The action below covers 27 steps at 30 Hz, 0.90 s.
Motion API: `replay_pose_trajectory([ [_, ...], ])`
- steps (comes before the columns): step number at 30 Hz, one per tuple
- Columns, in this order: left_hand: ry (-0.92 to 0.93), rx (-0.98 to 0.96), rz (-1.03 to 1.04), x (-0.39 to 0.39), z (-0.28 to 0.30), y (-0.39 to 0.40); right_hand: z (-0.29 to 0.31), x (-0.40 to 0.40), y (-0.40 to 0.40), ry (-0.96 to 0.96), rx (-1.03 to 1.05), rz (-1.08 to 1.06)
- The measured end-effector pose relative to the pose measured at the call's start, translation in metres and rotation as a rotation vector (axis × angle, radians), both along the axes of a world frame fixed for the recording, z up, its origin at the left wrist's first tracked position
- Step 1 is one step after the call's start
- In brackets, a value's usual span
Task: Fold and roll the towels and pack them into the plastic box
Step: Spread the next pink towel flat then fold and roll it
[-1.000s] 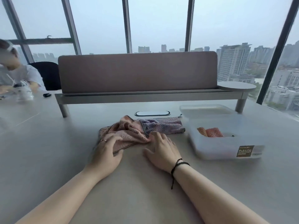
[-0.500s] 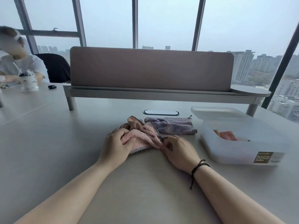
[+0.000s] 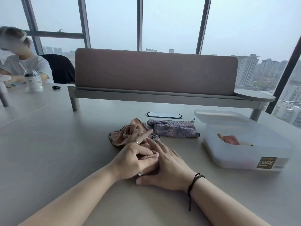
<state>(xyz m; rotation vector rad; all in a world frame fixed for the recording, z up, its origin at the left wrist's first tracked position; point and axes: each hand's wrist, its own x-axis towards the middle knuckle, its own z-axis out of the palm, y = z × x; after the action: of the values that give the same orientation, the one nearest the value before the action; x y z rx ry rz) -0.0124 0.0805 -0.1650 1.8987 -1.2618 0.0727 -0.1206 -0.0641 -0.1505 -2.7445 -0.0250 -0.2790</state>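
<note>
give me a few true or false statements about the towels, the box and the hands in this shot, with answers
1. The plastic box stands open with a reddish rolled towel inside. True.
2. The purple towel is already in the box. False: it lies on the table, left of the box.
3. The left hand and right hand are together on the pink towel. True.
4. The lid sits on the near side of the box. False: it lies behind the box.
5. The right wrist wears a dark cord bracelet. True.
</note>
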Motion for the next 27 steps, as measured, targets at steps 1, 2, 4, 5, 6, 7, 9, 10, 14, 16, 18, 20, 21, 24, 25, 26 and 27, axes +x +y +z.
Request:
replay_pose_trajectory([
  [1,0.03,0.005,0.01,-0.001,0.001,0.001,-0.001,0.001,0.005,-0.041,0.01,-0.008],
  [2,0.065,0.02,0.014,0.0,0.003,0.003,0.0,0.002,0.007,-0.099,0.056,-0.029],
  [4,0.127,0.052,-0.032,-0.001,0.008,0.006,0.001,0.004,0.003,-0.206,0.21,-0.11],
  [5,0.158,0.058,-0.068,-0.001,0.01,0.007,0.003,0.004,0.0,-0.234,0.294,-0.161],
  [6,0.19,0.062,-0.088,-0.002,0.011,0.007,0.003,0.004,-0.005,-0.254,0.371,-0.202],
  [7,0.205,0.07,-0.076,-0.002,0.012,0.006,0.003,0.004,-0.009,-0.271,0.439,-0.232],
  [9,0.117,0.105,0.016,-0.002,0.01,0.004,0.005,0.003,-0.014,-0.3,0.531,-0.274],
  [10,0.042,0.124,0.06,-0.001,0.007,0.003,0.007,0.004,-0.015,-0.314,0.569,-0.288],
  [14,-0.011,0.089,0.139,0.008,-0.001,0.003,0.007,0.007,-0.02,-0.395,0.688,-0.293],
  [16,-0.009,0.068,0.2,0.011,-0.001,0.005,0.011,0.006,-0.021,-0.446,0.763,-0.265],
  [18,-0.032,0.055,0.253,0.012,0.0,0.007,0.017,0.005,-0.021,-0.475,0.874,-0.248],
  [20,-0.065,0.011,0.275,0.012,0.001,0.008,0.02,0.004,-0.018,-0.473,0.947,-0.255],
  [21,-0.072,-0.015,0.28,0.01,0.002,0.008,0.018,0.004,-0.018,-0.444,1.005,-0.249],
  [24,-0.076,-0.045,0.318,0.006,0.004,0.007,0.016,0.002,-0.013,-0.254,1.258,-0.126],
  [25,-0.082,-0.048,0.328,0.005,0.005,0.007,0.016,0.001,-0.011,-0.189,1.318,-0.071],
  [26,-0.088,-0.054,0.336,0.004,0.005,0.007,0.018,-0.001,-0.01,-0.14,1.35,-0.013],
  [27,-0.094,-0.056,0.344,0.003,0.006,0.008,0.019,-0.002,-0.009,-0.111,1.36,0.035],
])
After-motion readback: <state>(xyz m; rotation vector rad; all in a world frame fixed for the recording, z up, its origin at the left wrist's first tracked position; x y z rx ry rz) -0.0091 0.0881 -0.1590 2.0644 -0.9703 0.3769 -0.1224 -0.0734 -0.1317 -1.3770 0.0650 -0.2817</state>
